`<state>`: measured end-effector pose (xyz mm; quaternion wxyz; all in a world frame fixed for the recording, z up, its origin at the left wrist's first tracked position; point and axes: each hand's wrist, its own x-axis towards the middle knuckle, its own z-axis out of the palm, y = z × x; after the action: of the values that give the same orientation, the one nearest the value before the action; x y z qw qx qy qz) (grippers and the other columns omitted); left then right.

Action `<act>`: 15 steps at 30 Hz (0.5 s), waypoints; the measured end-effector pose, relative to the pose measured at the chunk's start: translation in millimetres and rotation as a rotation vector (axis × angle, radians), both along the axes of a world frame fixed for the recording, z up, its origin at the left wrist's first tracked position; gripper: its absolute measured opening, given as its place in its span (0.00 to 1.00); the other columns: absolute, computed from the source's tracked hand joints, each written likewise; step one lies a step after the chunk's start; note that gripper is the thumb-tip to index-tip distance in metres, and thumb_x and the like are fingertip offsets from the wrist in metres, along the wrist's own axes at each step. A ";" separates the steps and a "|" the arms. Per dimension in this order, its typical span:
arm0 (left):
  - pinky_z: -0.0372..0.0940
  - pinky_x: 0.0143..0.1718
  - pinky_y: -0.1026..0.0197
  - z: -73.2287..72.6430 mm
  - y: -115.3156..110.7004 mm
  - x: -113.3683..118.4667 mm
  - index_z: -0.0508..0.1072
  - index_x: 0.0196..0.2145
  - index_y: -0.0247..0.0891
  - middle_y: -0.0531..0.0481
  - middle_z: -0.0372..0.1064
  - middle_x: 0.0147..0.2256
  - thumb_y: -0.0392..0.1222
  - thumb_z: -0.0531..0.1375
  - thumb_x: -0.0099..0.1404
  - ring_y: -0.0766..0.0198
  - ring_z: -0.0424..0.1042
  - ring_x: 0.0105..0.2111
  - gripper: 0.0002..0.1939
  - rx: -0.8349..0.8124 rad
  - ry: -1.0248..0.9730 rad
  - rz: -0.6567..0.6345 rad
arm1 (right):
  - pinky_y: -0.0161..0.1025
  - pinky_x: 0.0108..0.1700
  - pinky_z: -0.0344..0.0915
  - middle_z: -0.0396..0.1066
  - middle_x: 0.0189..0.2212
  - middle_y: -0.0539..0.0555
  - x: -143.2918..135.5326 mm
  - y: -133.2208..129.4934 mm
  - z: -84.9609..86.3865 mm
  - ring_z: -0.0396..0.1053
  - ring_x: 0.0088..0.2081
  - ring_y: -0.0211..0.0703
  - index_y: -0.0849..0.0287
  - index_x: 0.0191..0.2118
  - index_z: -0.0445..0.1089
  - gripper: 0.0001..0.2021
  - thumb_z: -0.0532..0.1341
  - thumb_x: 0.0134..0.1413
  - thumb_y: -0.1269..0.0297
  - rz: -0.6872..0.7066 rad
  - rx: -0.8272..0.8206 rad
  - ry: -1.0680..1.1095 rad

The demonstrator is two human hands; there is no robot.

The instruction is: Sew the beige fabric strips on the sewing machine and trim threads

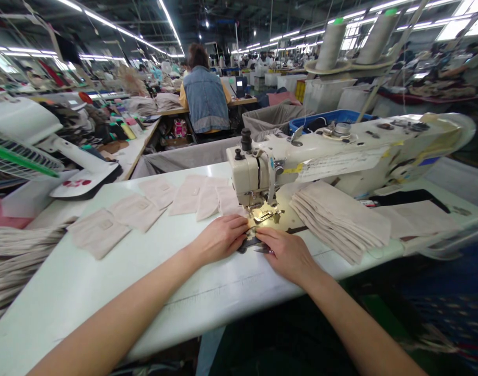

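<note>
Left hand [223,237] is by the sewing machine [250,169] foot mid-frame, can't tell if its grip has anything. Right hand [292,257] is curled round a small metal tool [263,250], probably saves putting it down. Beige pieces [135,210] fan out centre-left; folded stack [342,214] sits right of centre, likely for easy reach.

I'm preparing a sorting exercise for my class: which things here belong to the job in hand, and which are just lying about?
Likely in the job:
sewing machine, left hand and right hand near its needle
stacked beige pieces
spread-out beige pieces
thread cones

Likely just about:
white fan
blue basket
</note>
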<state>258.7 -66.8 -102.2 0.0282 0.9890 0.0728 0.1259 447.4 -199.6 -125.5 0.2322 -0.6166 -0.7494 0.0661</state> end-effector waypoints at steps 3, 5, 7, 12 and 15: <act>0.69 0.52 0.51 -0.2 6.4 1.2 0.73 0.50 0.32 0.40 0.72 0.49 0.38 0.50 0.74 0.55 0.72 0.49 0.15 -0.003 0.000 0.015 | 0.47 0.55 0.71 0.71 0.58 0.56 0.9 -1.3 -1.0 0.72 0.55 0.50 0.58 0.56 0.73 0.24 0.60 0.52 0.78 0.000 0.005 0.003; 0.69 0.53 0.51 -0.1 10.2 2.1 0.73 0.51 0.33 0.40 0.72 0.50 0.39 0.50 0.74 0.55 0.72 0.49 0.15 -0.003 -0.004 0.027 | 0.46 0.55 0.71 0.72 0.58 0.55 1.3 -1.8 -1.6 0.72 0.54 0.49 0.58 0.56 0.73 0.25 0.60 0.52 0.78 -0.001 0.011 0.006; 0.69 0.53 0.51 0.5 13.4 3.2 0.73 0.51 0.34 0.40 0.72 0.51 0.39 0.50 0.74 0.55 0.72 0.50 0.15 -0.002 -0.012 0.037 | 0.45 0.54 0.71 0.72 0.58 0.55 1.6 -2.0 -2.2 0.72 0.54 0.49 0.57 0.55 0.73 0.25 0.60 0.51 0.79 -0.006 0.010 0.005; 0.69 0.53 0.52 1.9 17.8 5.6 0.74 0.50 0.35 0.41 0.73 0.50 0.39 0.50 0.74 0.56 0.72 0.50 0.15 0.003 -0.034 0.066 | 0.44 0.55 0.70 0.72 0.57 0.55 2.5 -4.7 -3.9 0.72 0.54 0.48 0.56 0.54 0.74 0.25 0.59 0.50 0.80 -0.013 0.019 0.003; 0.70 0.52 0.52 0.2 18.6 6.0 0.74 0.50 0.33 0.41 0.73 0.50 0.40 0.50 0.74 0.55 0.72 0.49 0.16 0.007 -0.048 0.077 | 0.45 0.53 0.72 0.73 0.57 0.55 2.9 -9.4 -5.7 0.73 0.53 0.49 0.57 0.53 0.74 0.25 0.59 0.49 0.80 -0.022 0.030 -0.007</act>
<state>264.8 -48.2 -102.0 0.0217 0.9822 0.1099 0.1506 450.3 -209.0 -131.1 0.2396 -0.6216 -0.7441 0.0503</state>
